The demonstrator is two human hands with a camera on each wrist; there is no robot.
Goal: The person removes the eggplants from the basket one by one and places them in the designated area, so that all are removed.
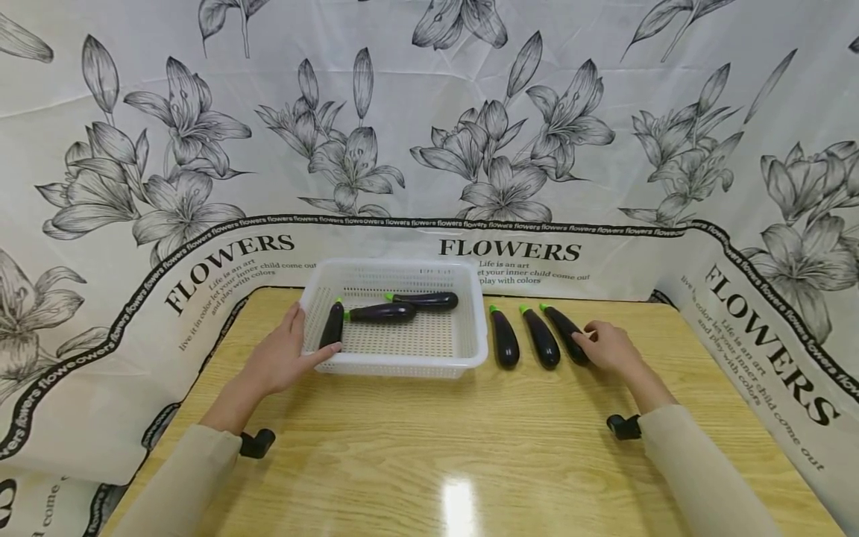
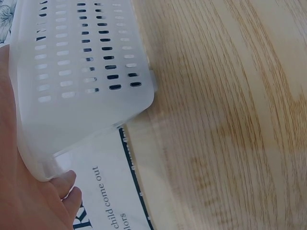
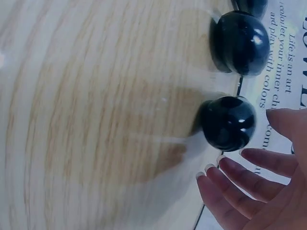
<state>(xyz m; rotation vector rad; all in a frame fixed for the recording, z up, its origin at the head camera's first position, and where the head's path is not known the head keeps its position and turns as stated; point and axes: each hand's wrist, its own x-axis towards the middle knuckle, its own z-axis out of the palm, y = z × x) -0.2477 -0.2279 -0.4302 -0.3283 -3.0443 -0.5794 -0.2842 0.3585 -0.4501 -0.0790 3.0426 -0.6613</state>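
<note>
A white perforated plastic basket [image 1: 396,365] stands on the table, with three dark eggplants in it, among them a leftmost eggplant [image 1: 332,325]. My left hand [image 1: 280,359] grips the basket's left front corner, thumb over the rim and fingers along the outer side; in the left wrist view fingertips [image 2: 64,184] curl under the rim. To the basket's right lie three more eggplants with green stem ends. My right hand [image 1: 609,346] is at the rightmost eggplant [image 1: 565,333]. In the right wrist view its thumb and spread fingers lie either side of that eggplant's round end [image 3: 229,123].
Between the basket and the rightmost eggplant lie a left eggplant [image 1: 505,339] and a middle eggplant [image 1: 540,339]. A white floral cloth [image 1: 376,186] hangs behind and on both sides of the wooden table [image 1: 403,440]. Each wrist carries a small black device.
</note>
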